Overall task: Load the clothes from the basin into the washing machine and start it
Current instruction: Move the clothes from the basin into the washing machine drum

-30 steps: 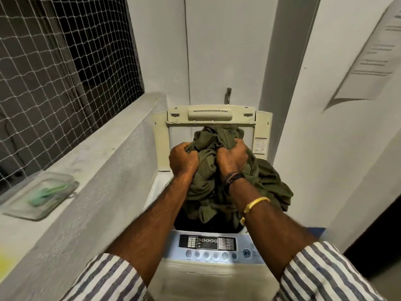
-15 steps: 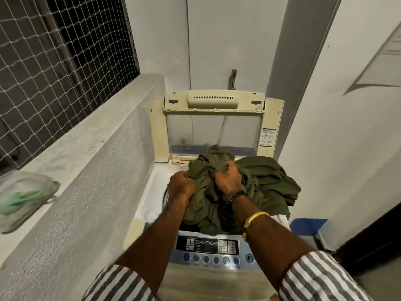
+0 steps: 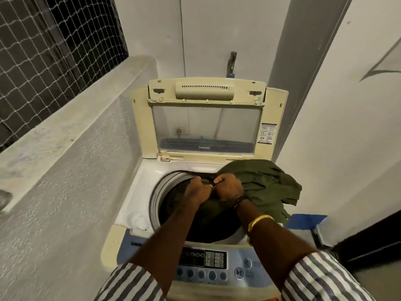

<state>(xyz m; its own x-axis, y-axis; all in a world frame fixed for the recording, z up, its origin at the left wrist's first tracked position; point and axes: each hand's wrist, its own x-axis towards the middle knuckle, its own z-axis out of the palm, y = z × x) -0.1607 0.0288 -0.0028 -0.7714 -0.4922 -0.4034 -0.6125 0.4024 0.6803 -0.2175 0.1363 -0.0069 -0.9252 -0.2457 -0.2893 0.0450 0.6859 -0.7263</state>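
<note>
A top-loading washing machine (image 3: 138, 192) stands below me with its cream lid (image 3: 206, 124) raised upright. An olive-green garment (image 3: 267, 183) is bunched at the drum's far right; part hangs inside the dark drum (image 3: 173, 211), part drapes over the right rim. My left hand (image 3: 198, 190) and my right hand (image 3: 229, 187) sit side by side over the drum opening, both clenched on the garment's upper edge. The control panel (image 3: 217, 263) with round buttons lies between my forearms. No basin is in view.
A rough concrete parapet (image 3: 71, 166) runs close along the machine's left side, with a netted window (image 3: 54, 46) above it. A white wall (image 3: 347, 131) is close on the right. A tap (image 3: 232, 61) sticks out behind the lid. A blue object (image 3: 306, 221) sits at right.
Both hands have lowered the green garment from chest height down into the drum opening. More of the lid and the drum's rim now shows. The view has tilted downward.
</note>
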